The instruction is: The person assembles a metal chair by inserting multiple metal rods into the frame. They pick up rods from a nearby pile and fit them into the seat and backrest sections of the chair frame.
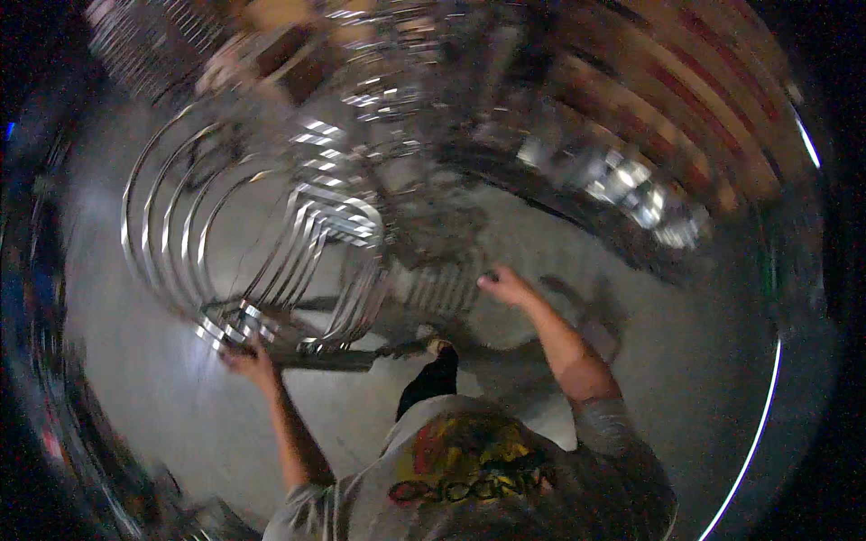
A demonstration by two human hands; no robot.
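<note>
Shirt lowest in view; my left hand grips the chrome rack at its base, right hand closed on its far side, blurry.

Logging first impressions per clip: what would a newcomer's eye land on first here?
The shiny chrome wire rack, a stack of curved hoops at left centre, blurred by motion. The left hand grips its lower edge, while the right hand reaches to its right side above the grey concrete floor.

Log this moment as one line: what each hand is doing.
left hand: grips chrome wire rack at lower rim | right hand: on rack's far side, grip unclear | floor: grey concrete | image: motion-blurred
</note>
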